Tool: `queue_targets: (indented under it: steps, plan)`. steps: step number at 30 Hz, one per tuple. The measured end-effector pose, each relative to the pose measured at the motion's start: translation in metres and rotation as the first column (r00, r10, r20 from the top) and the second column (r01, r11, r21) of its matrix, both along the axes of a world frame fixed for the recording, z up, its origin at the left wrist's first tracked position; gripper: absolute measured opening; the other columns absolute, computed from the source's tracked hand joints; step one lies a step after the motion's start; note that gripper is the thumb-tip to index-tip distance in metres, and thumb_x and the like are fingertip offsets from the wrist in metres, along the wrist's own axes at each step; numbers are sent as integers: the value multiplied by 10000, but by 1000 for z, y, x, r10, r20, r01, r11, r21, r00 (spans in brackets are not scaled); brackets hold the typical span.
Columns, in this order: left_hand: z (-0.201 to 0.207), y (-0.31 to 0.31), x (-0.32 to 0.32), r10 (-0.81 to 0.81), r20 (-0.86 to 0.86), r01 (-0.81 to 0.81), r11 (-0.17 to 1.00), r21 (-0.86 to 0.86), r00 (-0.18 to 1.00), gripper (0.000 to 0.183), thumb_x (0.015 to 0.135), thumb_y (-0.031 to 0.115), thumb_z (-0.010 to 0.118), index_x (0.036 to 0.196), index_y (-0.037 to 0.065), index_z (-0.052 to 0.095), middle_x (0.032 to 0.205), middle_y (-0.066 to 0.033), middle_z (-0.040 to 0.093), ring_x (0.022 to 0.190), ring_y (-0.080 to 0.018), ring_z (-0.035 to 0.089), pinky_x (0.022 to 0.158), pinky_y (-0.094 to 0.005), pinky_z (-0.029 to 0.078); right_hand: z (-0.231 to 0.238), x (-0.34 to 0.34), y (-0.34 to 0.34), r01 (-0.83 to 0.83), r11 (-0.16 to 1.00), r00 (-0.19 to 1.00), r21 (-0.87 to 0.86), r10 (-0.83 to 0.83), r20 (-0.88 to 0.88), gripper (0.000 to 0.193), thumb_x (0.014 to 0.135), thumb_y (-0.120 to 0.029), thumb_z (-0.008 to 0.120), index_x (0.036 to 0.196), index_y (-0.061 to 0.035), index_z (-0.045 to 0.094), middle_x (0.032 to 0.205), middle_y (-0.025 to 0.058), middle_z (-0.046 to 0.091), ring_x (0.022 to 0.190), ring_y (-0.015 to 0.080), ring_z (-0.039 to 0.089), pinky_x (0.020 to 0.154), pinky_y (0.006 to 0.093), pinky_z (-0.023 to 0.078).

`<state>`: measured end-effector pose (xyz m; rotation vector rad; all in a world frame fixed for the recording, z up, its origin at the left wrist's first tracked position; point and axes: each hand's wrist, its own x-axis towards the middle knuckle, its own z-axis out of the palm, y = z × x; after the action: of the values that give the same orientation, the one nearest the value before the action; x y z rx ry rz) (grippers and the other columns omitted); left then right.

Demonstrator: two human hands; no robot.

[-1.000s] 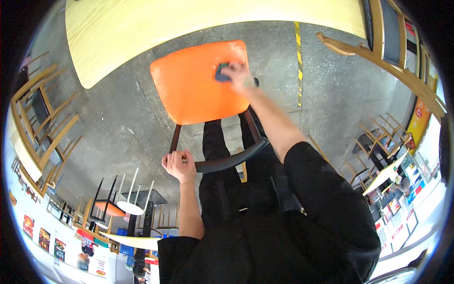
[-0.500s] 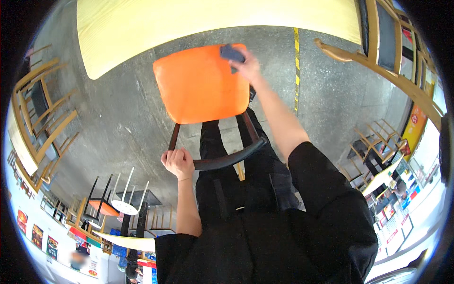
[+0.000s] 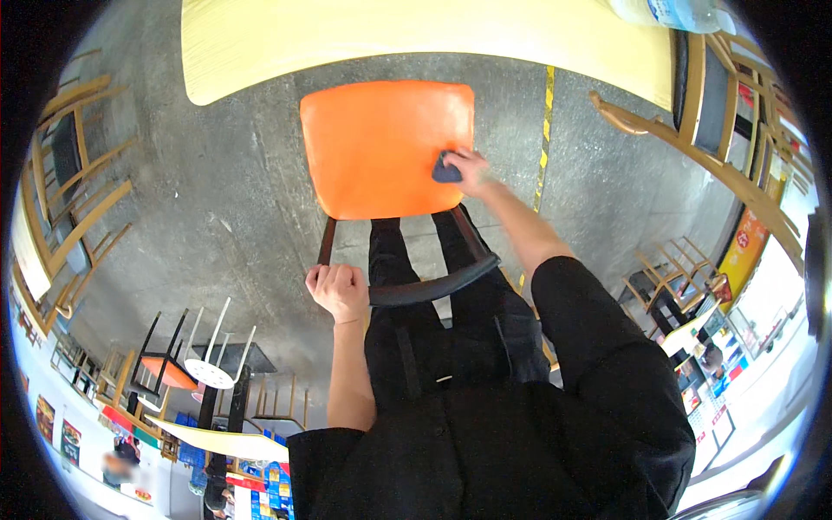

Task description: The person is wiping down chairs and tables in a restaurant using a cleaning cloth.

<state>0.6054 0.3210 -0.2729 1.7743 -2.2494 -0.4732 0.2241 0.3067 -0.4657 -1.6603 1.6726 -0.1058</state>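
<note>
The right hand (image 3: 472,171) presses a small dark cloth (image 3: 445,168), fingers closed over it, against the orange chair seat (image 3: 386,147) near its right edge. The left hand (image 3: 338,290) is clenched around the left end of the chair's dark curved backrest (image 3: 433,286). The chair stands on the grey concrete floor (image 3: 217,217), just before a pale yellow desk (image 3: 390,35). The cloth is perhaps a folded rag; its shape is blurred.

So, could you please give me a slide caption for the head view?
Right hand presses a dark cloth on the orange chair seat; left hand grips the dark curved backrest.
</note>
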Motion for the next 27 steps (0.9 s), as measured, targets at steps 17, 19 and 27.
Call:
queue_targets:
  steps: [17,19,27]
  plan:
    - [-1,-5,13,-13,-157,1,997,-78,987,236,760,42,708,625,130,535,612,-40,555,634,-271,560,901,-425,480,1,183,-2,668,744,617,4,-551,-563,656,783,-152,799,1363,-57,508,1350,138,565,1225,340,576,1033,481,495]
    - [1,-6,9,-22,-188,6,996,-86,982,245,775,31,706,627,124,533,611,-49,552,625,-280,551,897,-422,475,-3,211,6,494,869,853,-16,-488,-183,526,788,-131,777,1283,-92,605,1261,142,654,1231,386,619,1041,479,528]
    - [-1,-2,30,-7,-290,-27,993,-112,957,240,769,117,685,615,115,500,610,-68,506,603,-296,512,861,-423,482,31,326,-69,136,981,889,136,-182,420,538,811,6,667,1319,-166,705,1234,138,721,1197,329,691,988,428,562]
